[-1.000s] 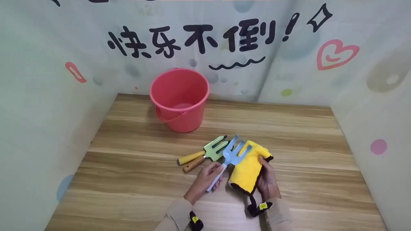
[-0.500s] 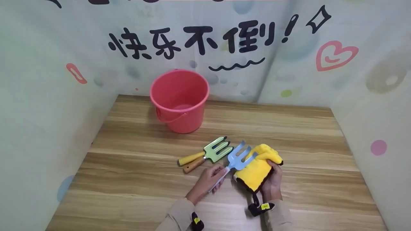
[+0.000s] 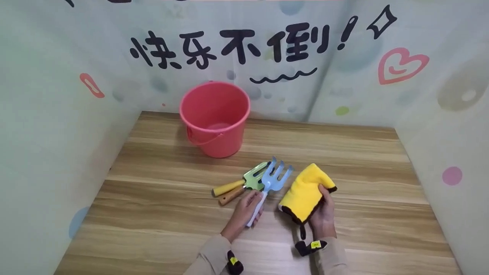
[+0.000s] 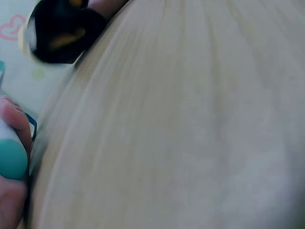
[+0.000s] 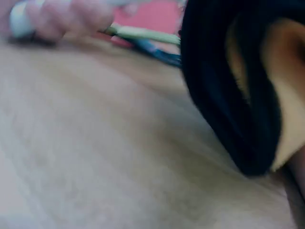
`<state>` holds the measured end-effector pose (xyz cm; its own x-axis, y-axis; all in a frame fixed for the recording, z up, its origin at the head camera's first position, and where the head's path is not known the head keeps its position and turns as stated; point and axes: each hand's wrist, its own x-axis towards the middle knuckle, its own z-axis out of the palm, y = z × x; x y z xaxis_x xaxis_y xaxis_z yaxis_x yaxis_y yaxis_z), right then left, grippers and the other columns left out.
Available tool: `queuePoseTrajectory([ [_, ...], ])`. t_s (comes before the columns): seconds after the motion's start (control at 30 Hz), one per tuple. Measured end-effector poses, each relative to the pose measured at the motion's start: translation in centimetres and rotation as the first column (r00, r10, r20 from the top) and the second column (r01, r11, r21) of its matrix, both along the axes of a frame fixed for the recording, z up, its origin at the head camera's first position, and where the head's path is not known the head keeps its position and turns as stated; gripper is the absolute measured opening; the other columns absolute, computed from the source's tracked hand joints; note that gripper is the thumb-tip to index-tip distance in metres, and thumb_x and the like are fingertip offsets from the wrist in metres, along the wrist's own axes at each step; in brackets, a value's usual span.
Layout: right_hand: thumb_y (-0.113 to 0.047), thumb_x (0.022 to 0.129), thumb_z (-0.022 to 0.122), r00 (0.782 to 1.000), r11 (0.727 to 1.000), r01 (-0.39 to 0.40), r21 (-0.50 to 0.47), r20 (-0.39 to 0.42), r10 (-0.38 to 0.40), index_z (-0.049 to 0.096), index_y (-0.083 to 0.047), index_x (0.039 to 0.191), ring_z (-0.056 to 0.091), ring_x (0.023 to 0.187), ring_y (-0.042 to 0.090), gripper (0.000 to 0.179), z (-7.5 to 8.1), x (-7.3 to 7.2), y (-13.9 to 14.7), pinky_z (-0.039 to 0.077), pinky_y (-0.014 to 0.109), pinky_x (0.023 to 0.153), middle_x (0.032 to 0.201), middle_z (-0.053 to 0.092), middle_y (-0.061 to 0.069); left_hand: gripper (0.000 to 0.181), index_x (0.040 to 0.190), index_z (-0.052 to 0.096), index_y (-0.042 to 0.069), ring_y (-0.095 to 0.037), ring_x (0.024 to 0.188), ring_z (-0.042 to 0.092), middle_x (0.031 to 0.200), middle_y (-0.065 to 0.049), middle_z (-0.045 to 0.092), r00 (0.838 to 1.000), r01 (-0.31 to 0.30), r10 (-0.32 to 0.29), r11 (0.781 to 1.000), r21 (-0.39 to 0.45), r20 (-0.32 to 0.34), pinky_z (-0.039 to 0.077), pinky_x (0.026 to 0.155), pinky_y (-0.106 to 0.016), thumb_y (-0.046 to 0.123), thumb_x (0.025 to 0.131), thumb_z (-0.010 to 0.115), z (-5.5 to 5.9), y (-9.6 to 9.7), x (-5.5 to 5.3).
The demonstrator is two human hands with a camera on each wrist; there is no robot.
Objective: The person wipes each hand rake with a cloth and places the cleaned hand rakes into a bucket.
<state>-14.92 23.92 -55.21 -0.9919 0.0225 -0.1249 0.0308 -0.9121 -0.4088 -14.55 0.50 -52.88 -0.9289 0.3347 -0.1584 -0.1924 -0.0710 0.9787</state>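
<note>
My left hand [image 3: 246,209] grips the pale handle of a light blue hand fork [image 3: 272,181], its tines pointing away from me. In the left wrist view the handle's teal end [image 4: 12,160] shows between the fingers. My right hand [image 3: 324,212] holds a folded yellow cloth [image 3: 305,191] with black edging, thumb on top and the other fingers mostly hidden beneath. The right wrist view shows the cloth's thick black edge [image 5: 228,105] close up. Partly under the blue fork's head lies a green garden fork [image 3: 254,177], with a yellow handle [image 3: 227,188] and a brown wooden handle [image 3: 231,196] side by side.
A pink bucket [image 3: 225,141] with its handle hanging down stands at the back, left of centre, beyond the tools. The wood-grain table [image 3: 153,214] is bounded by printed cloth walls [image 3: 351,84] at the back and both sides.
The blue fork first shifted right over the cloth, then moved back left and apart from it. The cloth moved right with my right hand. The bucket and green fork stayed in place.
</note>
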Motion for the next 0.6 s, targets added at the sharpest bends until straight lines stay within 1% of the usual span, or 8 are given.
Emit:
queuePoseTrajectory([
  [0.07,-0.017,0.1,0.034,0.994,0.993,-0.113,0.045,0.01,0.113,0.054,-0.008,0.106,0.063,0.091,0.018,0.022,-0.4,-0.3,-0.2,0.053,0.029,0.081,0.098,0.065,0.006,0.031,0.104,0.05,-0.004,-0.01,0.041,0.044,0.06,-0.003,0.051,1.0,-0.006,0.006,1.0,0.017,0.012,0.037,0.034,-0.021,0.027,0.099,0.044,0.0,-0.1,0.0],
  [0.1,-0.018,0.1,0.033,0.985,0.981,-0.174,0.085,0.027,0.172,0.053,-0.009,0.106,0.063,0.092,0.017,0.023,-0.5,-0.4,-0.3,0.053,0.03,0.082,0.099,0.065,0.005,0.03,0.105,0.05,-0.002,-0.01,0.042,0.044,0.061,-0.004,0.051,1.0,-0.008,0.008,1.0,0.018,0.016,0.038,0.034,-0.021,0.027,0.099,0.044,-0.2,-0.1,-0.1],
  [0.2,-0.015,0.101,0.03,0.942,0.918,-0.337,0.208,0.071,0.329,0.049,-0.009,0.11,0.062,0.098,0.017,0.022,-0.8,-0.5,-0.9,0.05,0.033,0.09,0.104,0.063,0.004,0.027,0.107,0.052,0.001,-0.013,0.042,0.043,0.061,-0.007,0.051,1.0,-0.01,0.01,1.0,0.025,0.009,0.037,0.034,-0.023,0.026,0.099,0.046,-1.0,0.0,-0.4],
  [0.27,-0.012,0.101,0.032,0.915,0.877,-0.403,0.262,0.08,0.396,0.048,-0.009,0.113,0.06,0.102,0.017,0.021,-0.8,-0.5,-1.3,0.047,0.034,0.095,0.108,0.062,0.004,0.026,0.108,0.053,0.004,-0.014,0.041,0.043,0.061,-0.008,0.051,1.0,-0.002,0.003,1.0,0.02,-0.012,0.037,0.034,-0.023,0.027,0.098,0.048,-1.7,0.1,-0.6],
  [0.33,-0.008,0.099,0.034,0.896,0.847,-0.439,0.299,0.075,0.437,0.048,-0.008,0.115,0.059,0.106,0.017,0.021,-0.8,-0.5,-1.6,0.046,0.034,0.098,0.111,0.062,0.005,0.027,0.109,0.054,0.005,-0.015,0.04,0.043,0.062,-0.007,0.052,1.0,0.013,-0.013,1.0,0.016,-0.028,0.037,0.033,-0.024,0.029,0.097,0.05,-2.3,0.1,-0.7],
  [0.4,-0.005,0.098,0.035,0.887,0.831,-0.454,0.321,0.073,0.456,0.049,-0.007,0.115,0.059,0.106,0.018,0.022,-0.9,-0.4,-1.8,0.046,0.034,0.098,0.112,0.063,0.006,0.028,0.109,0.055,0.007,-0.014,0.04,0.043,0.062,-0.005,0.052,0.999,0.031,-0.03,0.999,0.009,-0.044,0.038,0.033,-0.024,0.032,0.096,0.052,-2.6,0.1,-0.6],
  [0.5,-0.002,0.096,0.037,0.885,0.827,-0.458,0.326,0.085,0.457,0.049,-0.006,0.114,0.061,0.105,0.019,0.023,-0.8,-0.3,-1.8,0.048,0.034,0.096,0.111,0.063,0.007,0.031,0.108,0.057,0.009,-0.012,0.039,0.043,0.062,-0.003,0.054,0.997,0.051,-0.051,0.999,0.001,-0.059,0.039,0.032,-0.024,0.037,0.094,0.054,-2.7,0.1,-0.5],
  [0.6,0.001,0.093,0.037,0.891,0.84,-0.451,0.303,0.089,0.446,0.047,-0.008,0.117,0.06,0.106,0.02,0.027,-0.7,-0.3,-1.8,0.047,0.036,0.097,0.113,0.062,0.007,0.033,0.106,0.057,0.009,-0.01,0.039,0.044,0.062,-0.002,0.055,0.996,0.067,-0.067,0.998,0.005,-0.062,0.039,0.032,-0.023,0.039,0.092,0.055,-2.7,0.0,-0.4],
])
